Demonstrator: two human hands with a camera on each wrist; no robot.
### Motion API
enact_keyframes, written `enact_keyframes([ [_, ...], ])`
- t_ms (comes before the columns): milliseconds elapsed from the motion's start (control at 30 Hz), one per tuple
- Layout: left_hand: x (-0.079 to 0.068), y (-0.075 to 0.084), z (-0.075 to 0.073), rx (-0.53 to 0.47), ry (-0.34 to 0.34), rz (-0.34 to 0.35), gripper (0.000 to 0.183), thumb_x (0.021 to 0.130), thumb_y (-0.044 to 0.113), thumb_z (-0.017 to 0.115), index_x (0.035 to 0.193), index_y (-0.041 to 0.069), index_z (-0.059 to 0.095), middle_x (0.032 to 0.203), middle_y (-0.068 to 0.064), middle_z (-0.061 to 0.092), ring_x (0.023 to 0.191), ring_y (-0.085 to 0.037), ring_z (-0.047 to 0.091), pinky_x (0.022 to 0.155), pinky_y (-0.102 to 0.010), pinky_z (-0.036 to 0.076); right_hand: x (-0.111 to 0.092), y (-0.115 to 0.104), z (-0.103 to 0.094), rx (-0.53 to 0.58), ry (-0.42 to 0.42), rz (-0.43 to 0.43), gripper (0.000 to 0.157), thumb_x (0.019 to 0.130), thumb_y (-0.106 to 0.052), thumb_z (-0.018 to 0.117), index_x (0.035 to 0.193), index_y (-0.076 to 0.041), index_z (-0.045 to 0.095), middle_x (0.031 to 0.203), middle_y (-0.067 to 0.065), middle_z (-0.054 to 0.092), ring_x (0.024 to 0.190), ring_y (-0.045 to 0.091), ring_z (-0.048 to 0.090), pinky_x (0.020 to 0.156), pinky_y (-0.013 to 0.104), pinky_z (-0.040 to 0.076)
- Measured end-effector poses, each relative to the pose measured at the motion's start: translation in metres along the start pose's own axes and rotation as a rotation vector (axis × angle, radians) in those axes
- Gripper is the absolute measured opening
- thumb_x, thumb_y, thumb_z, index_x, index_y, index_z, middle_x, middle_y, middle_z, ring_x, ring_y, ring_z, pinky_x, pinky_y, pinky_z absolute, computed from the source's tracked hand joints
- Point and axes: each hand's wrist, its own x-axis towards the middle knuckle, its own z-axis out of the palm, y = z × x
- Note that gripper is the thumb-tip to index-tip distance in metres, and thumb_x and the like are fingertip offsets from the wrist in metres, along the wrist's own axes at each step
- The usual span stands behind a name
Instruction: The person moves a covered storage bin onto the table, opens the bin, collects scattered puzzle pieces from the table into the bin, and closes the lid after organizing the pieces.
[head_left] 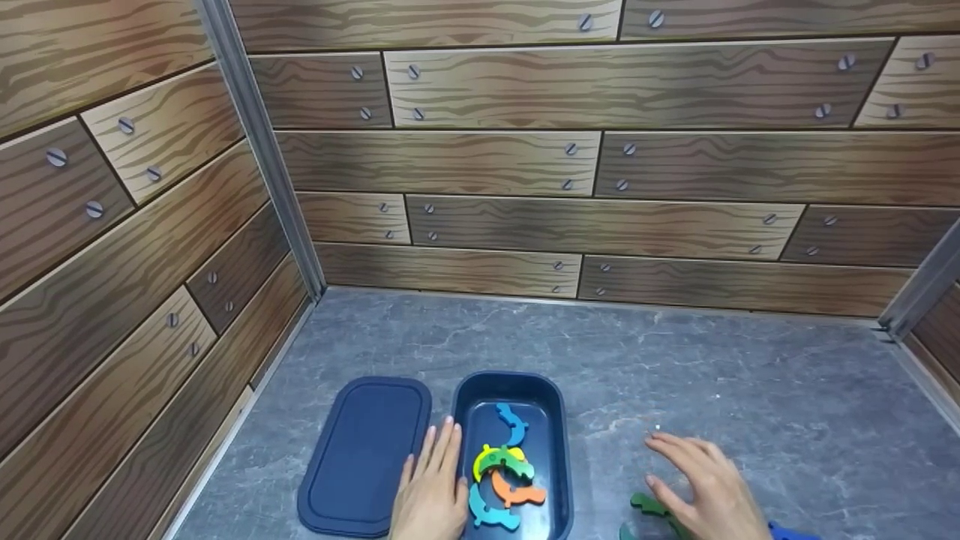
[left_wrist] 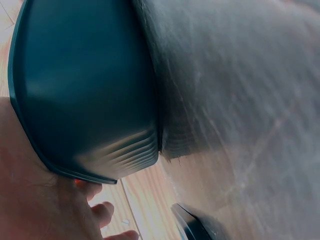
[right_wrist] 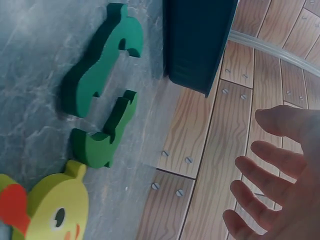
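A dark blue box (head_left: pixel 551 435) holds several small animal-shaped pieces: a blue piece (head_left: pixel 513 424), a green piece (head_left: pixel 506 463) over a yellow piece (head_left: pixel 480 463), an orange piece (head_left: pixel 516 493) and a light blue piece (head_left: pixel 491 514). My left hand (head_left: pixel 431 487) rests against the box's left rim, fingers extended; the left wrist view shows it along the box's outer wall (left_wrist: pixel 90 90). My right hand (head_left: pixel 701 480) hovers right of the box, fingers spread and nothing in them. Below it on the table lies a dark green crocodile-like piece (head_left: pixel 649 504).
The flat navy lid (head_left: pixel 367 450) lies left of the box. Near the right hand are another green piece (right_wrist: pixel 102 60), a yellow animal piece (right_wrist: pixel 60 205) with a red ear, and a blue piece (head_left: pixel 791 532). Wood-patterned walls (head_left: pixel 480 165) enclose the grey marbled table (head_left: pixel 750 375).
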Motion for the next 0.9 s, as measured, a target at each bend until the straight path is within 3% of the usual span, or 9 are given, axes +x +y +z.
enact_keyframes([
  [467, 0.0, -0.001, 0.001, 0.021, 0.014, 0.015, 0.063, 0.093, 0.026, 0.049, 0.15, 0.018, 0.023, 0.155, 0.005, 0.013, 0.141, -0.025, 0.013, 0.106, -0.061, 0.019, -0.008, 0.011, 0.007, -0.017, -0.053, 0.041, 0.041, 0.074, -0.02, 0.078, 0.114, -0.017, 0.067, 0.112, 0.0, 0.062, 0.1, 0.024, 0.055, 0.086, 0.041, 0.044],
  [900, 0.0, -0.002, 0.002, 0.01, 0.026, 0.02, 0.064, 0.093, 0.025, 0.05, 0.15, 0.018, 0.023, 0.155, 0.005, 0.014, 0.14, -0.025, 0.015, 0.105, -0.061, 0.021, -0.007, 0.021, 0.011, 0.009, -0.29, 0.134, 0.042, 0.079, -0.028, 0.073, 0.118, -0.017, 0.064, 0.116, -0.001, 0.06, 0.104, 0.026, 0.054, 0.086, 0.042, 0.044],
])
